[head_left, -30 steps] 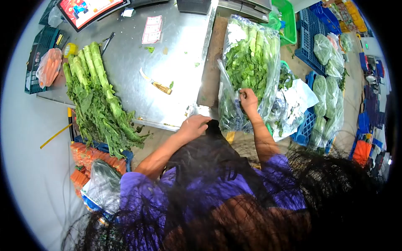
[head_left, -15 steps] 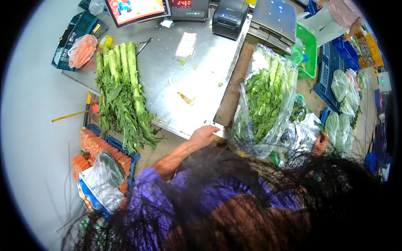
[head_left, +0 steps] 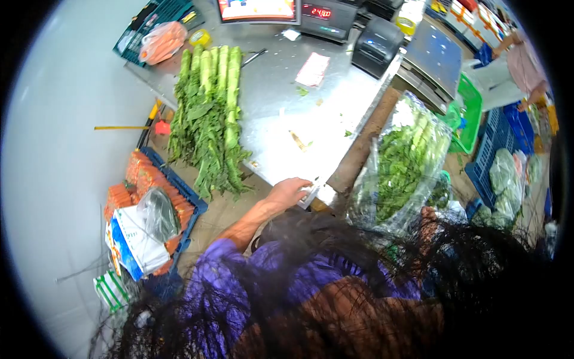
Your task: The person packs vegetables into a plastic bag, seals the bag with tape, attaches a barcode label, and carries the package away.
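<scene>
My left hand [head_left: 290, 190] rests at the near corner of the metal table [head_left: 263, 143], fingers stretched out over the edge and holding nothing. Hair partly covers my right hand [head_left: 428, 220], which is low beside a clear plastic bag of leafy green stalks [head_left: 403, 161]; its fingers are hidden. That bag lies to the right of the table, against a brown ledge [head_left: 366, 140]. On the table's left side lies a bunch of thick green stalks [head_left: 209, 72], their leaves hanging over the near edge.
A black printer [head_left: 378, 46], a display with red digits [head_left: 317, 12] and a scale [head_left: 433, 57] stand at the back. Bagged carrots [head_left: 152, 176] fill a blue crate at lower left. A green basket [head_left: 472, 113] and another person [head_left: 520, 66] are at the right.
My view has turned, so the scene sits further right and tilted. My right hand has drawn back from the white plastic toward the bagged greens. My left hand stays at the table corner.
</scene>
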A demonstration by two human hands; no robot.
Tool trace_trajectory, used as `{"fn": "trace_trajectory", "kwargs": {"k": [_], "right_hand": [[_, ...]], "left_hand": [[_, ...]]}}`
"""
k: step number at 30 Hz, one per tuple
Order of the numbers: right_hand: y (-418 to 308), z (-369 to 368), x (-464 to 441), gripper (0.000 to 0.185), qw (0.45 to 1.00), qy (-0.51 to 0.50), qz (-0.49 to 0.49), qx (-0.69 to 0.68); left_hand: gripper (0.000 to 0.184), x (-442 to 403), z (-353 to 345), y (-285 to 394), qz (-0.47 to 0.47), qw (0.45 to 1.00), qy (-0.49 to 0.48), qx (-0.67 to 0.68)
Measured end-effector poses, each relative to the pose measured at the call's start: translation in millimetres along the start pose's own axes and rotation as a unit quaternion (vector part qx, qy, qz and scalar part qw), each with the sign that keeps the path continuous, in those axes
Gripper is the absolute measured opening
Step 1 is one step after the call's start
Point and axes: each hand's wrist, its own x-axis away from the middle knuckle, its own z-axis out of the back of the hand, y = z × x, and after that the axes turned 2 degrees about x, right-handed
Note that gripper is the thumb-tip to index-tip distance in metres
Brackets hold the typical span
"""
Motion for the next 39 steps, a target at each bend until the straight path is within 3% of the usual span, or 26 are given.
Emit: {"fn": "trace_trajectory", "kwargs": {"k": [7,9,10,11,13,16,17,19,21,22,26,29,30,33,35,36,39], "right_hand": [[-68.2,-26.4,2.9,0.016,0.990,-0.047,0.124,-0.046],[-98.1,-23.3,14.1,0.015,0.976,-0.052,0.190,-0.090],[-111.4,-31.2,19.4,0.015,0.966,-0.059,0.197,-0.157],[-153.5,-11.8,37.7,0.016,0.964,-0.043,0.227,-0.134],[-202.9,-12.6,52.0,0.017,0.966,-0.101,0.207,-0.119],[-256.5,-47.2,57.7,0.015,0.932,-0.119,0.290,-0.180],[-269.9,-65.3,53.9,0.017,0.925,-0.094,0.329,-0.167],[-307.8,-84.6,41.9,0.017,0.934,-0.146,0.306,-0.109],[-323.3,-124.1,10.5,0.025,0.905,-0.089,0.397,-0.120],[-324.2,-151.7,-11.4,0.030,0.904,-0.085,0.416,-0.053],[-331.6,-181.3,-31.6,0.027,0.873,0.111,0.453,0.145],[-333.1,-186.1,-18.2,0.022,0.902,0.018,0.395,0.174],[-324.2,-199.5,-12.7,0.015,0.898,0.065,0.408,0.155],[-322.0,-184.9,5.7,0.012,0.903,-0.085,0.397,0.141],[-318.2,-163.3,24.7,0.010,0.891,-0.083,0.442,0.055],[-334.7,-132.6,40.4,0.008,0.915,-0.198,0.351,-0.003],[-318.2,-92.2,78.9,0.011,0.945,-0.176,0.265,-0.080]], "left_hand": [[0.033,7.3,42.9,-35.4,0.042,0.999,0.033,0.008],[0.041,-3.3,53.4,-81.9,0.046,0.995,0.011,-0.089],[0.038,3.4,83.8,-64.3,0.085,0.992,0.068,-0.058],[0.037,8.8,104.5,-65.9,0.083,0.991,0.101,0.016],[0.039,4.1,138.2,-79.8,0.151,0.982,0.112,-0.015],[0.037,4.1,172.0,-131.0,0.100,0.958,0.253,-0.094],[0.037,4.7,184.6,-129.9,0.120,0.949,0.262,-0.127],[0.036,3.9,188.1,-150.2,0.109,0.954,0.263,-0.091],[0.036,0.5,180.8,-147.1,0.099,0.967,0.227,-0.051],[0.036,-2.6,173.3,-148.6,0.081,0.974,0.208,-0.040],[0.036,-34.5,152.7,-133.2,0.028,0.990,0.132,-0.032],[0.034,-87.0,133.0,-131.2,-0.046,0.990,0.132,-0.004],[0.035,-109.5,125.9,-129.7,-0.043,0.992,0.118,-0.018],[0.037,-175.8,102.6,-123.5,-0.048,0.991,0.111,-0.054],[0.038,-211.8,88.1,-125.8,-0.051,0.982,0.157,-0.095],[0.038,-227.5,79.0,-127.9,-0.056,0.975,0.179,-0.115],[0.039,-259.7,61.0,-147.2,-0.034,0.960,0.208,-0.185]]}}
